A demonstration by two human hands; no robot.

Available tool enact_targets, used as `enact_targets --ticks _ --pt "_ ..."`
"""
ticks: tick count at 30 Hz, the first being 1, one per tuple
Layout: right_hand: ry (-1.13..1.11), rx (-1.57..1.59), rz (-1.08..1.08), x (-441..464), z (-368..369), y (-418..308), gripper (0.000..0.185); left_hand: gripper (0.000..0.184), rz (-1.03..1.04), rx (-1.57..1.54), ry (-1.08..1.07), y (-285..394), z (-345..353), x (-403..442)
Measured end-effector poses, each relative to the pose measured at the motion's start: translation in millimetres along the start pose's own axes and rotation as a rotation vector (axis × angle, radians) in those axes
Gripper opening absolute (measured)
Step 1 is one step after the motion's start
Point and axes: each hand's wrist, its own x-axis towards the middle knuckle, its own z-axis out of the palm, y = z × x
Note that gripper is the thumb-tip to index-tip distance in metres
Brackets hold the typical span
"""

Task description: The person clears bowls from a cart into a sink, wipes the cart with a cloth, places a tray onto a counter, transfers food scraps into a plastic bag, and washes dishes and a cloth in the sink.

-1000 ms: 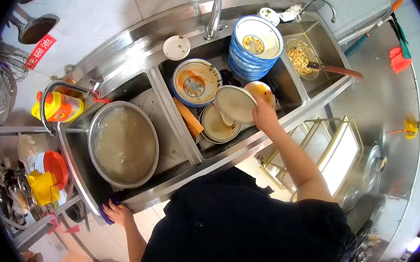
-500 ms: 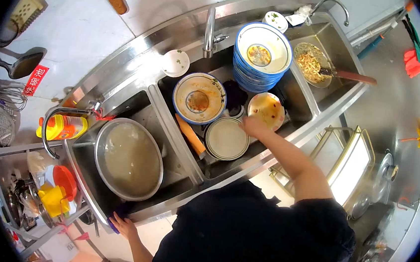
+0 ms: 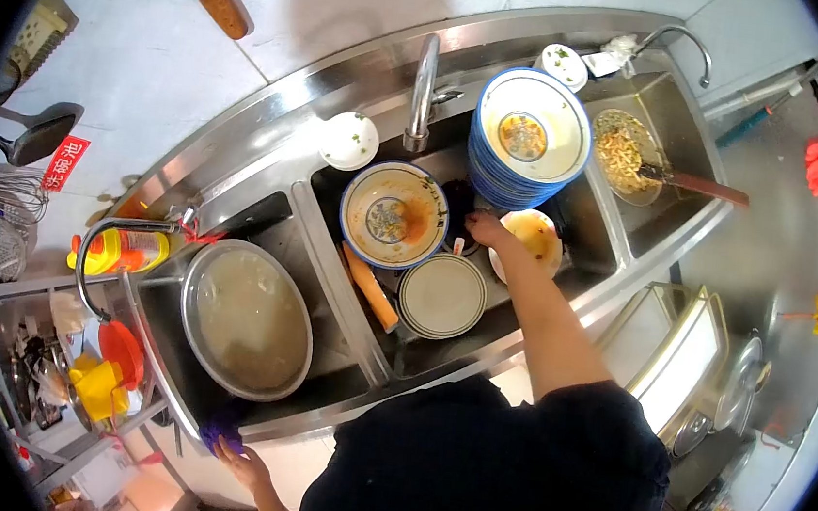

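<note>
Brushed-steel sink [image 3: 337, 276] here, shiny and long, split into three. Middle section: round cream plate pile [image 3: 442, 295] with thin dark rim lines on the near side, big glazed bowl [image 3: 395, 215] with a blue edge and orange smears just beyond it, and a tall bowl stack [image 3: 533, 140] on the far right.

Biggest change: a second ago the right hand [image 3: 482, 227] was holding a tilted plate; now a plate lies flat on the pile and that hand is farther in, between the smeared bowl and a shallow dish [image 3: 554, 258]. Fingers look curled, can't tell if they're gripping anything. Left hand [image 3: 243, 462] is loosely bent against a crumpled purple cloth [image 3: 221, 430] at the near left corner; can't tell its grip either.

Containers: the round metal basin [image 3: 184, 309] on the left has cloudy water, the shallow dish has yellowish residue, and the right section holds food scraps [image 3: 620, 152].
</note>
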Motion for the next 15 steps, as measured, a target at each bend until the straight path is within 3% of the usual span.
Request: enact_targets --ticks 2,5,10,15 --pt "0.141 0.511 -0.005 -43 -28 -10 0.032 0.057 0.088 -0.079 0.086 7 -2 12" --pt "0.289 1.069 -0.179 -103 -61 -27 0.032 0.054 0.161 -0.19 0.163 24 1 36" --pt "0.242 1.295 -0.271 -218 -148 -103 0.032 0.049 0.275 -0.412 0.141 68 -9 65" --pt "0.437 1.317 -0.669 -264 -178 -201 0.031 0.045 0.328 -0.521 0.072 91 -28 71"
